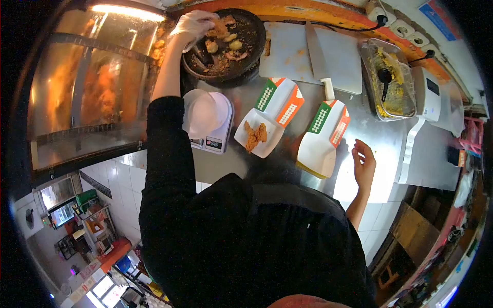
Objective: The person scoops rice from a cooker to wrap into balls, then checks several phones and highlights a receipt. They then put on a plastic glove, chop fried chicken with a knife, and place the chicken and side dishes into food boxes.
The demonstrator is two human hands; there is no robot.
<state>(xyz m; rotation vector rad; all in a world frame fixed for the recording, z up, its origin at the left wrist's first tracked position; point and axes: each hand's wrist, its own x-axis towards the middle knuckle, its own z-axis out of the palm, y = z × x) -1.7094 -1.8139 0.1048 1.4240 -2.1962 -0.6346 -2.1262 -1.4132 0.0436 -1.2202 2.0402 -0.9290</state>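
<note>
My left hand [194, 24], in a clear plastic glove, reaches to the far rim of a wide black stone mortar [250, 64]. Its fingers close on a piece of fried chicken [220, 31] there. Crumbs and other food bits lie in the mortar, along with a dark pestle [203, 57]. My bare right hand [363, 163] hovers right of an unfilled paper food box [318, 146], fingers loosely curled and apart, holding nothing. Left of that box, a second paper food box [267, 146] has fried chicken pieces [254, 136] inside.
A kitchen scale [218, 142] carries a clear plastic bowl [200, 114]. Behind the boxes, a large knife [317, 54] lies on a white cutting board [287, 51]. At right stands a clear tray [398, 110] with yellow food and a black spoon [385, 82]. A lit glass display case [95, 87] borders the left.
</note>
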